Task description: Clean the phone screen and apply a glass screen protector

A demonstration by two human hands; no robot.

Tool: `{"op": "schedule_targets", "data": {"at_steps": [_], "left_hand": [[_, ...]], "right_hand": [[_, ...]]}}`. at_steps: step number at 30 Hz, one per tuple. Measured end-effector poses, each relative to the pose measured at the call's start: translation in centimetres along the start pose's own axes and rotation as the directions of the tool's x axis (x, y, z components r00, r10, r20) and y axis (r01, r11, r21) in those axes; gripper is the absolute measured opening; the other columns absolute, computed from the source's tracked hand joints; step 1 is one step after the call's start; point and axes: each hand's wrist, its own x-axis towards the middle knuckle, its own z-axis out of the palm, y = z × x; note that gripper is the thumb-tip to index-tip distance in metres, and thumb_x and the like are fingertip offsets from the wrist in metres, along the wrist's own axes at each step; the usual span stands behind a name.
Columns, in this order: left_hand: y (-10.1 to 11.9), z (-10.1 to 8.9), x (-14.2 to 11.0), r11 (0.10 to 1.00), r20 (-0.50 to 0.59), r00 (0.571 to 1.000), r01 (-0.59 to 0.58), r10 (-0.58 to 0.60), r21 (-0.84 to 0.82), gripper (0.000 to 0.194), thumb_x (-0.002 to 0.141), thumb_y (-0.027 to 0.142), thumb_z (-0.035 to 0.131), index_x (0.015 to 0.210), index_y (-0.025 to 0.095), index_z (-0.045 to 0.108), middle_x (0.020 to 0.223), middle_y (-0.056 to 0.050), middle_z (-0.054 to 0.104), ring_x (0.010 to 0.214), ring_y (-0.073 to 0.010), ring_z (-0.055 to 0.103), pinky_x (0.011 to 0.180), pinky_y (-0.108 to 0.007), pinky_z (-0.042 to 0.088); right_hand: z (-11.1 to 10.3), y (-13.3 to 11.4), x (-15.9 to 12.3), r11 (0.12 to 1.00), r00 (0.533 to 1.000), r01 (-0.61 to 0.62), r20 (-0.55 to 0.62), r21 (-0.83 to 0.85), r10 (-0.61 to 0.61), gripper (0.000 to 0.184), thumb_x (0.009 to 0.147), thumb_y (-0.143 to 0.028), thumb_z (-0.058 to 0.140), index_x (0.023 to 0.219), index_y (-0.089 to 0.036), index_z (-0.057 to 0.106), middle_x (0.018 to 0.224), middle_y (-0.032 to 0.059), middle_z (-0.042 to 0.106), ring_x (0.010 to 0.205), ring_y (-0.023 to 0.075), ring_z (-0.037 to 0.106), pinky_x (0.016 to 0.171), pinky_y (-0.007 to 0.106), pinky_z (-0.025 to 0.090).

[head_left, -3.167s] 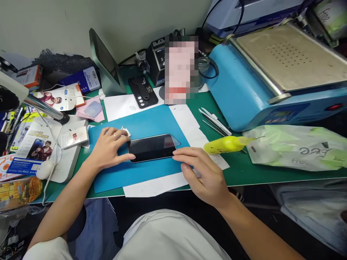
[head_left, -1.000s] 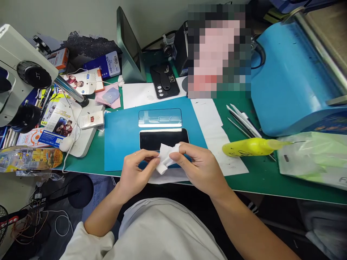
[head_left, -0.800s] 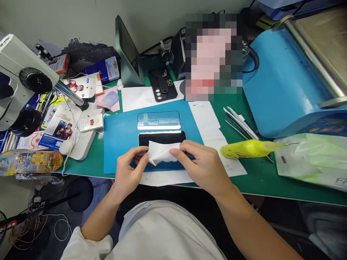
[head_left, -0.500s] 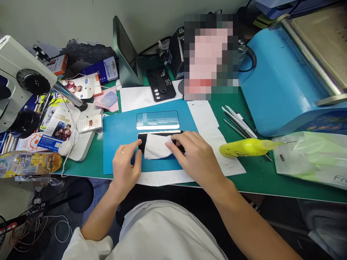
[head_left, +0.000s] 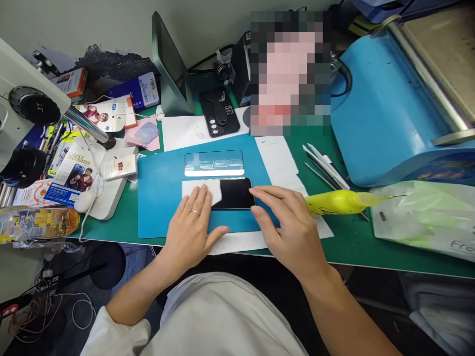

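Tissue [head_left: 214, 190] covers the left end of the phone [head_left: 236, 194] on the mat [head_left: 158, 202], under your left hand [head_left: 188, 228], fingers outstretched. Your right hand [head_left: 289, 222] (thumb and fingers parted, gripping nothing) is at the phone's right end; a clear sheet [head_left: 214, 163] lies just beyond.

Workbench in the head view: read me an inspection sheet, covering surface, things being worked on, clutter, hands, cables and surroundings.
Surface: green bench, partly under a blue mat.
Things being worked on: phone face up on the mat, left part under a white wipe; clear phone-shaped sheet beyond.
Clutter: yellow bottle, pointed tools, boxes.
Hands: left hand flat on the wipe; right hand at the phone's right end.
Cables: black cord at back; cable tangle below the bench, left.
Surroundings: wall behind; blue machine at right.
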Motion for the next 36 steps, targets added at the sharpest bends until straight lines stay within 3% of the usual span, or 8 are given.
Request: {"op": "schedule_targets", "data": {"at_steps": [4,8,14,18,24,30,36], "left_hand": [[-0.8,-0.6,-1.0,0.997,0.026,0.997,0.075,-0.075,0.014,0.078,0.108,0.06,0.032,0.163,0.006,0.023,0.169,-0.024,0.028,0.16,-0.0364,0.024,0.126,-0.058,0.034],[-0.1,-0.7,-0.7,1.0,0.077,0.997,0.021,-0.022,0.018,0.086,0.106,0.065,0.031,0.163,0.002,0.021,0.171,-0.025,0.023,0.16,-0.038,0.02,0.126,-0.059,0.033],[2.2,0.0,0.6,0.998,0.101,0.994,-0.041,0.046,-0.051,0.096,0.101,0.076,0.027,0.164,0.005,0.021,0.171,-0.02,0.026,0.161,-0.0352,0.021,0.128,-0.052,0.029],[1.8,-0.1,1.0,0.999,0.079,0.996,-0.032,0.034,-0.035,0.089,0.103,0.073,0.025,0.163,0.007,0.027,0.171,-0.018,0.027,0.161,-0.0341,0.022,0.129,-0.052,0.028],[0.4,-0.7,-0.3,0.995,0.05,0.994,0.094,-0.096,0.04,0.083,0.106,0.065,0.031,0.164,0.006,0.02,0.17,-0.023,0.026,0.16,-0.0359,0.022,0.127,-0.055,0.032],[1.3,-1.1,-2.6,0.995,0.089,0.994,0.064,-0.07,0.073,0.084,0.106,0.064,0.033,0.164,0.005,0.019,0.169,-0.024,0.029,0.159,-0.0371,0.027,0.124,-0.056,0.037],[-0.9,-1.9,-0.6,0.992,0.113,0.986,0.126,-0.125,-0.001,0.078,0.108,0.059,0.033,0.167,0.014,0.009,0.172,-0.02,0.021,0.161,-0.0344,0.018,0.126,-0.057,0.034]], "right_hand": [[-0.2,0.6,-0.3,0.993,0.998,-0.054,-0.021,0.101,0.057,0.028,0.101,-0.021,0.058,0.126,-0.024,0.069,0.118,0.0112,0.072,0.112,0.0267,0.067,0.096,0.044,0.056],[-0.4,0.8,-0.2,0.974,0.993,-0.112,-0.022,0.199,0.119,0.024,0.102,-0.024,0.057,0.121,-0.026,0.072,0.119,0.0096,0.072,0.111,0.0255,0.069,0.095,0.044,0.058],[-0.2,0.9,-0.3,0.993,0.999,-0.042,0.008,0.113,0.041,0.028,0.101,-0.024,0.058,0.128,-0.025,0.069,0.123,0.011,0.071,0.113,0.0274,0.068,0.097,0.046,0.057],[0.0,0.9,-0.4,0.995,0.999,-0.026,0.029,0.097,0.023,0.032,0.102,-0.024,0.057,0.132,-0.026,0.067,0.124,0.0113,0.07,0.113,0.0278,0.067,0.097,0.046,0.056],[0.7,1.0,-0.4,0.997,0.993,-0.081,0.085,-0.018,0.082,0.053,0.104,-0.034,0.053,0.156,-0.022,0.045,0.143,0.0161,0.064,0.134,0.0332,0.059,0.107,0.052,0.052],[1.1,1.0,-0.3,0.994,0.988,-0.028,0.145,-0.103,0.042,0.07,0.105,-0.046,0.05,0.165,-0.022,0.025,0.149,0.0187,0.059,0.139,0.038,0.054,0.106,0.057,0.051],[0.7,0.9,-0.2,0.997,0.99,0.022,0.142,-0.07,-0.012,0.078,0.1,-0.052,0.058,0.165,-0.023,0.026,0.148,0.0192,0.06,0.137,0.0393,0.056,0.107,0.058,0.051]]}}
